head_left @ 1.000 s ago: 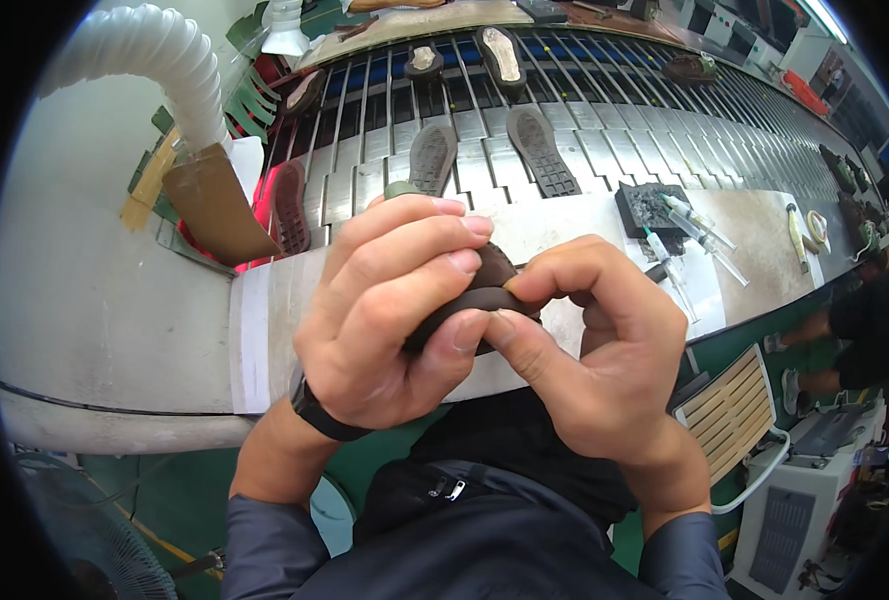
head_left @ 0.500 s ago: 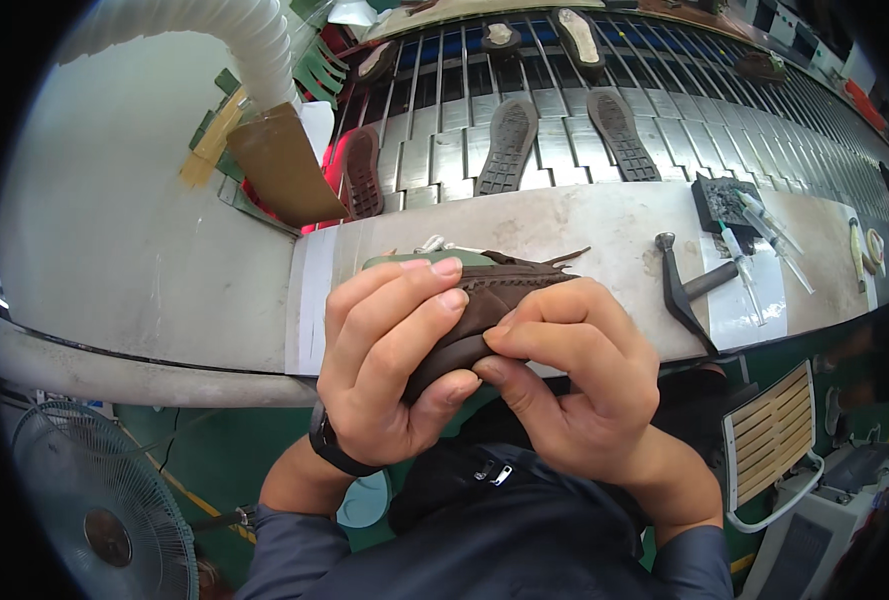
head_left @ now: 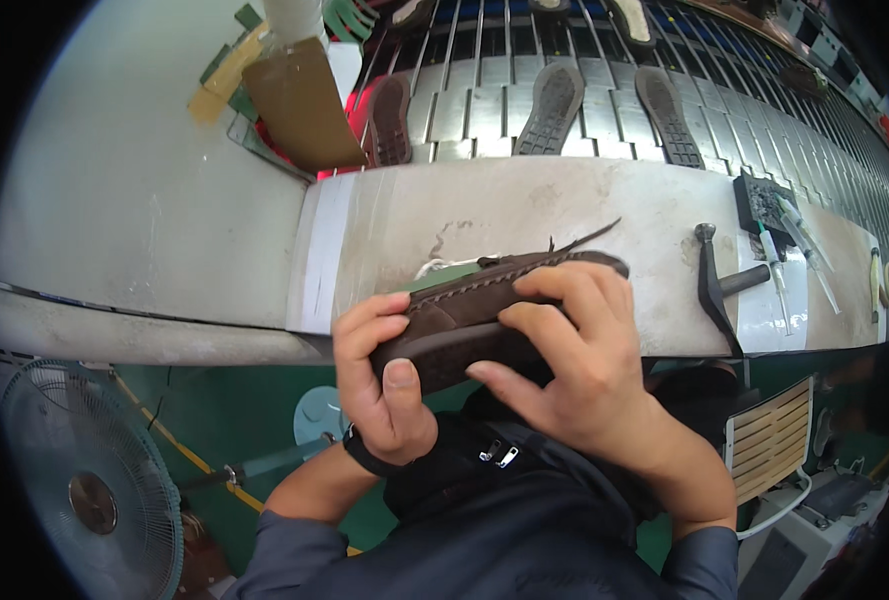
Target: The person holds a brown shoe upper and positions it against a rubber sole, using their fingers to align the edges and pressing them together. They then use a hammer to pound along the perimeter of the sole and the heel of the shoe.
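A dark brown shoe [head_left: 459,322] with stitching along its upper is held on its side over the near edge of the bench, its sole edge turned toward me. My left hand [head_left: 389,390] is closed round the shoe's left end, thumb on the sole and fingers over the upper. On the right part of the shoe, my right hand [head_left: 589,365] curls its fingers against the upper. Its thumb lies at the lower sole edge, spaced from the fingers. A dark lace sticks up behind the shoe. Part of a green piece [head_left: 449,275] shows behind it.
To the right on the bench [head_left: 654,210] lie a hammer [head_left: 709,285], several syringes [head_left: 776,275] and a black block [head_left: 761,205]. Beyond runs a metal slatted conveyor [head_left: 479,120] carrying soles [head_left: 552,110]. A fan [head_left: 94,500] stands lower left, a slatted chair [head_left: 769,440] lower right.
The right fingers have let go of their pinch at the sole edge and spread along the shoe. My left hand has moved lower, baring more of the shoe. The view has shifted.
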`<action>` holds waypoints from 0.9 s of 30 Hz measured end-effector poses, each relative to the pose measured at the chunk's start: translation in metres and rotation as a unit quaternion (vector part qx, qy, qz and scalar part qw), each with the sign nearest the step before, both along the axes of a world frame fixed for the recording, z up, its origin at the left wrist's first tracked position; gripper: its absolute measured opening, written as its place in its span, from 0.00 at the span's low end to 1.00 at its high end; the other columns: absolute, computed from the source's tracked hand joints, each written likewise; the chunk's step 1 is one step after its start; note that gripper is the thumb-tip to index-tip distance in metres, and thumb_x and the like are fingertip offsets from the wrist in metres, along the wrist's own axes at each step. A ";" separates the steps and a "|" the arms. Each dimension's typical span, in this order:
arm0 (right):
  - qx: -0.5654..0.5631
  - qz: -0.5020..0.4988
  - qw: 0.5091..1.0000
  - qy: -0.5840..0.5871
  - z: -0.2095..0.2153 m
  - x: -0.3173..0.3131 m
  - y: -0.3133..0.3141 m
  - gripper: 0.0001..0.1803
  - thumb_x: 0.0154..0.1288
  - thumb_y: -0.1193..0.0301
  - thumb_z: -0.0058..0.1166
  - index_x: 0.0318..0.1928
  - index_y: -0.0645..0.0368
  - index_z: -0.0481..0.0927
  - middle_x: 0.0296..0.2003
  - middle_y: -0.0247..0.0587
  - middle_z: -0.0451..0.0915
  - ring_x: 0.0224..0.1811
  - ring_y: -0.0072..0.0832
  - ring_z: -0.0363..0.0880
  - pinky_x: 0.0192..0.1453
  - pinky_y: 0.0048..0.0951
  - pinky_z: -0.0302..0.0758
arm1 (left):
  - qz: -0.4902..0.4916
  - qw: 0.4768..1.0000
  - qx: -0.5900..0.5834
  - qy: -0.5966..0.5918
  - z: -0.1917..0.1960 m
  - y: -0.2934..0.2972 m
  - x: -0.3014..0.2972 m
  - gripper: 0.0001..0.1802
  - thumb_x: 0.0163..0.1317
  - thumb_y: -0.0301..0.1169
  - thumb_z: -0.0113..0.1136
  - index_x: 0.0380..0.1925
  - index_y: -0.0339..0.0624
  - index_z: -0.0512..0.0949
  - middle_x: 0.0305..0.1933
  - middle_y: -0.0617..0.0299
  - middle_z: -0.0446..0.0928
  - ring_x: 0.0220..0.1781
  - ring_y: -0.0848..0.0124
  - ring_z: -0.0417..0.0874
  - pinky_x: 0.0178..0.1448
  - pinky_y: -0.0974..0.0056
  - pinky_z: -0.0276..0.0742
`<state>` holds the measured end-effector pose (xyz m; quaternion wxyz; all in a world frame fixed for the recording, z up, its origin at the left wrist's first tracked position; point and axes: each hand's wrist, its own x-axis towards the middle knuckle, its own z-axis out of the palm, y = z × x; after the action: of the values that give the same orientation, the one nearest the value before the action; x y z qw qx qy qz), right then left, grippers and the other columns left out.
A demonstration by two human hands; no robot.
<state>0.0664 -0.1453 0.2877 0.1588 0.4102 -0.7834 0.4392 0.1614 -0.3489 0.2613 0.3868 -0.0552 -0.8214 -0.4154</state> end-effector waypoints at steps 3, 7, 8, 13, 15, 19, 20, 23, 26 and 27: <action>0.088 0.002 0.996 0.008 -0.019 -0.008 0.009 0.28 0.49 0.63 0.81 0.49 0.57 0.83 0.60 0.48 0.79 0.68 0.52 0.76 0.74 0.68 0.65 | -0.008 0.997 0.043 -0.058 -0.043 0.004 0.003 0.25 0.83 0.44 0.52 0.63 0.31 0.74 0.69 0.37 0.76 0.68 0.50 0.79 0.75 0.50 0.72; 0.160 0.023 0.987 0.013 -0.016 -0.023 0.018 0.26 0.50 0.65 0.81 0.46 0.55 0.80 0.62 0.47 0.80 0.71 0.51 0.76 0.77 0.77 0.60 | -0.068 0.993 0.043 -0.083 -0.062 0.004 -0.002 0.28 0.83 0.47 0.56 0.66 0.33 0.74 0.73 0.38 0.76 0.74 0.47 0.78 0.78 0.48 0.71; 0.176 0.033 0.984 0.014 -0.013 -0.027 0.019 0.25 0.50 0.65 0.81 0.45 0.55 0.80 0.61 0.46 0.80 0.70 0.50 0.77 0.77 0.78 0.59 | -0.083 0.992 0.030 -0.089 -0.060 0.004 -0.004 0.27 0.83 0.46 0.57 0.66 0.33 0.75 0.72 0.39 0.77 0.74 0.46 0.78 0.78 0.47 0.71; 0.210 0.077 0.974 -0.022 -0.007 -0.036 0.011 0.23 0.53 0.70 0.81 0.43 0.56 0.76 0.63 0.46 0.83 0.70 0.50 0.79 0.83 0.69 0.57 | -0.104 0.990 0.069 -0.070 -0.061 -0.001 -0.009 0.20 0.76 0.36 0.69 0.60 0.35 0.81 0.66 0.42 0.83 0.68 0.46 0.84 0.75 0.49 0.76; 0.210 0.088 0.973 -0.038 -0.008 -0.038 0.011 0.23 0.53 0.71 0.80 0.42 0.56 0.76 0.62 0.45 0.84 0.69 0.48 0.81 0.83 0.65 0.57 | -0.096 0.989 0.085 -0.077 -0.058 0.001 -0.009 0.19 0.75 0.35 0.69 0.58 0.35 0.82 0.65 0.43 0.84 0.67 0.46 0.85 0.75 0.48 0.76; 0.207 0.097 0.973 -0.039 -0.010 -0.042 0.011 0.23 0.53 0.71 0.80 0.41 0.56 0.76 0.61 0.45 0.85 0.67 0.48 0.82 0.83 0.64 0.58 | -0.084 0.985 0.100 -0.114 -0.048 -0.001 -0.008 0.19 0.69 0.33 0.75 0.56 0.37 0.84 0.64 0.45 0.86 0.67 0.49 0.86 0.77 0.43 0.73; 0.202 0.096 0.974 -0.040 -0.011 -0.043 0.011 0.23 0.53 0.71 0.80 0.41 0.56 0.75 0.60 0.45 0.85 0.67 0.48 0.83 0.83 0.64 0.59 | -0.085 0.984 0.102 -0.115 -0.043 -0.003 -0.009 0.19 0.69 0.33 0.75 0.56 0.37 0.84 0.64 0.45 0.86 0.67 0.49 0.86 0.77 0.43 0.73; 0.200 0.094 0.975 -0.026 -0.012 -0.042 0.010 0.23 0.52 0.70 0.80 0.40 0.56 0.75 0.59 0.45 0.86 0.66 0.47 0.84 0.82 0.63 0.61 | -0.105 0.980 0.026 -0.166 -0.032 -0.008 -0.015 0.22 0.65 0.35 0.79 0.57 0.39 0.86 0.65 0.48 0.86 0.69 0.52 0.87 0.78 0.39 0.71; 0.194 0.094 0.976 -0.001 -0.017 -0.043 0.009 0.23 0.52 0.69 0.80 0.40 0.56 0.76 0.58 0.45 0.87 0.65 0.47 0.84 0.81 0.63 0.62 | -0.111 0.979 -0.036 -0.165 -0.029 -0.008 -0.020 0.25 0.61 0.36 0.81 0.58 0.42 0.87 0.66 0.50 0.86 0.69 0.53 0.86 0.78 0.37 0.70; 0.187 0.091 0.978 0.009 -0.019 -0.042 0.009 0.23 0.51 0.69 0.80 0.39 0.56 0.76 0.57 0.45 0.87 0.65 0.46 0.85 0.80 0.63 0.63 | -0.102 0.980 -0.054 -0.161 -0.027 -0.008 -0.020 0.25 0.61 0.36 0.81 0.58 0.42 0.87 0.65 0.50 0.87 0.69 0.53 0.87 0.78 0.37 0.71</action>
<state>0.0241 -0.1366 0.2690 0.0455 0.5057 -0.8096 0.2944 0.1411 -0.3565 0.2339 0.2021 -0.0920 -0.8842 -0.4111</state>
